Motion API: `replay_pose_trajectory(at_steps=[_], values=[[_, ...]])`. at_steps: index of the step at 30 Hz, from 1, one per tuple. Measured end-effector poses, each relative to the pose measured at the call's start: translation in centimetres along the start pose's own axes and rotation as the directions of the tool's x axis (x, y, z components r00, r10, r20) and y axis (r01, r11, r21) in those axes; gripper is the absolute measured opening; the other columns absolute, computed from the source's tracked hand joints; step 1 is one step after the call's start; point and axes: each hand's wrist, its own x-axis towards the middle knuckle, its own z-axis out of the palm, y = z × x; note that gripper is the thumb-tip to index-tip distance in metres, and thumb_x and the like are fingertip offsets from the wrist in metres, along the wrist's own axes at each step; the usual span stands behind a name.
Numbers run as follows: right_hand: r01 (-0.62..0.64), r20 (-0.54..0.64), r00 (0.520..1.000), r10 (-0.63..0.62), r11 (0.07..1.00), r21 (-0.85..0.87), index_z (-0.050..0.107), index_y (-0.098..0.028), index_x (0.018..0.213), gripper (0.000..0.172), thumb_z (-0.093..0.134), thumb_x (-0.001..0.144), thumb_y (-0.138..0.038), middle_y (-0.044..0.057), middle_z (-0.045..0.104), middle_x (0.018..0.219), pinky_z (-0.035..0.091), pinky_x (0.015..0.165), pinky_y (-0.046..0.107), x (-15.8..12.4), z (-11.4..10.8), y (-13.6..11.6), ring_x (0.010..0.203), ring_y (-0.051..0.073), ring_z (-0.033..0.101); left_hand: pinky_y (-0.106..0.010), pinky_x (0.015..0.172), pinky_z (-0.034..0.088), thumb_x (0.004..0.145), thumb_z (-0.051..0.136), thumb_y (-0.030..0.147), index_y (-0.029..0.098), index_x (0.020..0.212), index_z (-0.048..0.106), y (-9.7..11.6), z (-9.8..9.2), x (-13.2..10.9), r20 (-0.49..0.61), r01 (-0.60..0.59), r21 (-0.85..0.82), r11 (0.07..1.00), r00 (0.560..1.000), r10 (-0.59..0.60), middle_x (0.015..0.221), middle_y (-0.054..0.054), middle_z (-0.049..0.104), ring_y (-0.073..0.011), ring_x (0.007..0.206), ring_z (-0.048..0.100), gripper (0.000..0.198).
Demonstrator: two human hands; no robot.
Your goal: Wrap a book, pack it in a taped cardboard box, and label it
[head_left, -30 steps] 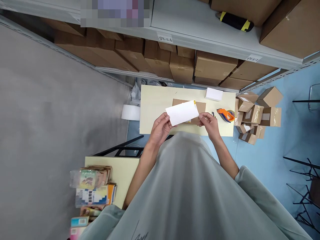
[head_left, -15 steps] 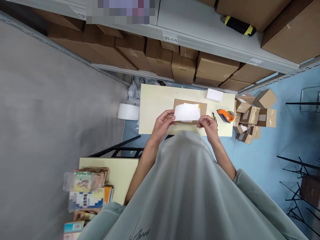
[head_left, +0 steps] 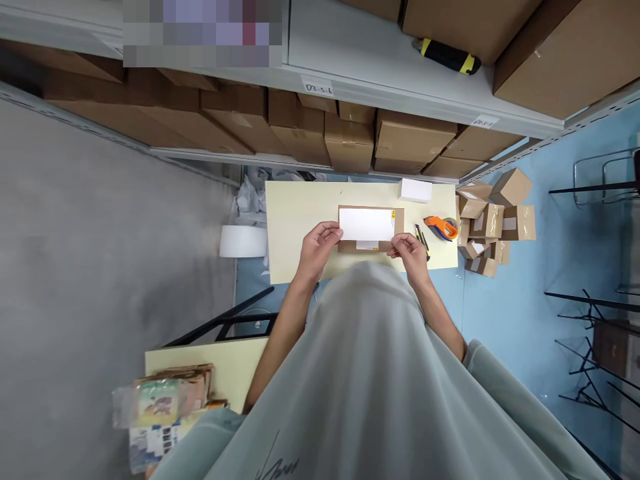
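My left hand and my right hand hold the two lower corners of a white sheet. The sheet lies level over a flat brown cardboard box on the pale yellow table. A small white label with yellow print shows just under the sheet's near edge. My grey shirt hides the table's near edge.
An orange tape dispenser, a yellow-black knife and a white pad lie on the table's right part. Taped small boxes are piled on the blue floor. Shelves of cartons stand behind. Packets are stacked at my lower left.
The white sheet was held up tilted; both hands have lowered it and turned it level over the brown box. The view has shifted slightly.
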Motion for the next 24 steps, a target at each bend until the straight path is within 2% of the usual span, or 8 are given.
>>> replay_pose_trajectory(at_steps=[6, 11, 14, 17, 20, 22, 24], values=[[-0.009, -0.024, 1.000, 0.009, 1.000, 0.019, 0.071, -0.026, 0.090, 0.044, 0.088, 0.082, -0.065, -0.001, 0.072, 0.073, 0.061, 0.068, 0.033, 0.1, 0.0, 0.1, 0.069, 0.018, 0.073, -0.036, 0.096, 0.062, 0.074, 0.098, 0.048, 0.022, 0.107, 0.079, -0.3, -0.4, 0.7, 0.035, -0.015, -0.016, 1.000, 0.999, 0.015, 0.104, -0.007, 0.078, -0.0216, 0.103, 0.072, 0.046], [0.002, -0.036, 0.999, -0.001, 1.000, 0.027, 0.070, -0.026, 0.092, 0.048, 0.091, 0.079, -0.067, -0.003, 0.070, 0.071, 0.059, 0.068, 0.033, 0.3, 0.2, 0.4, 0.067, 0.018, 0.071, -0.037, 0.098, 0.062, 0.073, 0.100, 0.048, 0.022, 0.102, 0.079, -0.2, -0.3, 0.4, 0.030, -0.013, -0.001, 1.000, 0.999, 0.013, 0.101, -0.006, 0.078, -0.0214, 0.101, 0.073, 0.044], [0.069, -0.035, 0.997, -0.070, 0.997, -0.017, 0.070, -0.026, 0.092, 0.047, 0.090, 0.082, -0.067, -0.004, 0.068, 0.069, 0.060, 0.070, 0.034, 0.1, 0.4, 0.2, 0.067, 0.018, 0.070, -0.036, 0.094, 0.063, 0.071, 0.102, 0.048, 0.021, 0.096, 0.077, -0.3, -0.3, 0.3, 0.013, -0.018, -0.012, 1.000, 1.000, 0.018, 0.095, -0.004, 0.076, -0.0202, 0.095, 0.073, 0.044], [0.231, -0.005, 0.972, -0.235, 0.960, -0.156, 0.072, -0.027, 0.093, 0.038, 0.084, 0.092, -0.063, 0.000, 0.073, 0.081, 0.061, 0.073, 0.034, -0.9, 0.5, -0.6, 0.072, 0.018, 0.070, -0.035, 0.093, 0.062, 0.068, 0.103, 0.046, 0.022, 0.094, 0.075, -0.5, -0.4, 0.3, 0.013, -0.008, -0.031, 0.999, 1.000, 0.009, 0.093, -0.003, 0.076, -0.0197, 0.092, 0.073, 0.046], [0.472, 0.173, 0.882, -0.439, 0.810, -0.349, 0.077, -0.027, 0.097, 0.025, 0.072, 0.108, -0.049, 0.004, 0.077, 0.096, 0.061, 0.076, 0.034, -2.3, 0.5, -1.4, 0.082, 0.019, 0.072, -0.033, 0.092, 0.061, 0.068, 0.104, 0.043, 0.021, 0.095, 0.075, -0.6, -0.4, 0.2, 0.030, 0.040, -0.067, 0.997, 0.999, -0.038, 0.094, -0.003, 0.077, -0.0183, 0.091, 0.073, 0.045], [0.627, 0.349, 0.778, -0.522, 0.622, -0.469, 0.079, -0.027, 0.102, 0.022, 0.064, 0.114, -0.037, 0.006, 0.077, 0.098, 0.059, 0.075, 0.032, -3.1, 0.6, -1.4, 0.084, 0.018, 0.073, -0.031, 0.090, 0.061, 0.068, 0.104, 0.042, 0.021, 0.097, 0.076, -0.7, -0.3, 0.1, 0.048, 0.104, -0.132, 0.986, 0.994, -0.098, 0.093, -0.002, 0.077, -0.0170, 0.089, 0.073, 0.045], [0.738, 0.502, 0.664, -0.554, 0.378, -0.559, 0.079, -0.026, 0.104, 0.022, 0.060, 0.115, -0.025, 0.005, 0.077, 0.097, 0.054, 0.071, 0.030, -3.7, 0.9, -1.0, 0.080, 0.016, 0.071, -0.029, 0.087, 0.061, 0.067, 0.104, 0.041, 0.021, 0.099, 0.077, -0.7, 0.0, -0.2, 0.066, 0.168, -0.218, 0.961, 0.985, -0.158, 0.093, -0.002, 0.078, -0.0168, 0.087, 0.073, 0.046]])
